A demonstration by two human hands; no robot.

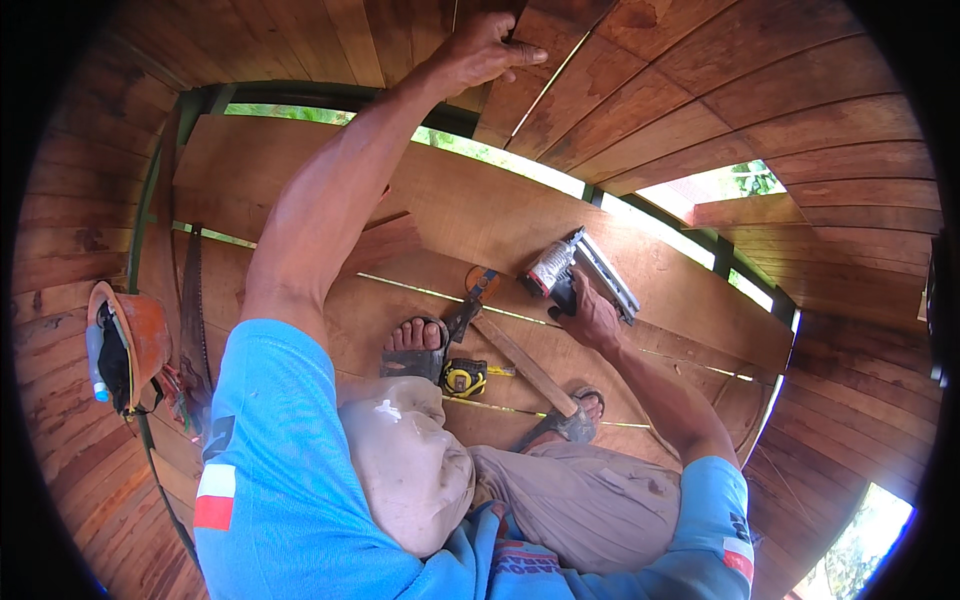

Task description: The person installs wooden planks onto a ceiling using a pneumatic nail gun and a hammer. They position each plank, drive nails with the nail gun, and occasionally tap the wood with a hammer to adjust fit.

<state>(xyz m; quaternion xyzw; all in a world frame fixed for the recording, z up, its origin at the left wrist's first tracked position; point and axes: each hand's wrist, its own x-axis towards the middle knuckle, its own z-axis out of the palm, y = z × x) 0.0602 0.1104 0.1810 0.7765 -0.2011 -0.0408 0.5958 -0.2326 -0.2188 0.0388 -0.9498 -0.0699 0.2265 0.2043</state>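
High at the top, my left hand (500, 50) is by the wooden planks (610, 70), fingers bent and apart; I cannot tell whether it touches them. My right hand (590, 310) grips a silver and black nail gun (555, 268) above a wide plywood board (700, 290). Between my sandaled feet lie a yellow and black tape measure (463, 378) and a wooden-handled hammer (525, 365). Beside the hammer's head is a small orange-brown disc (483, 283) with a dark centre.
An orange hard hat (140, 335) with a bottle (96, 355) sits at left, near a long saw (195, 320). Plank walls (85, 200) curve around me, with a green frame and openings (750, 178) onto daylight. A loose wood piece (385, 240) lies beyond my left forearm.
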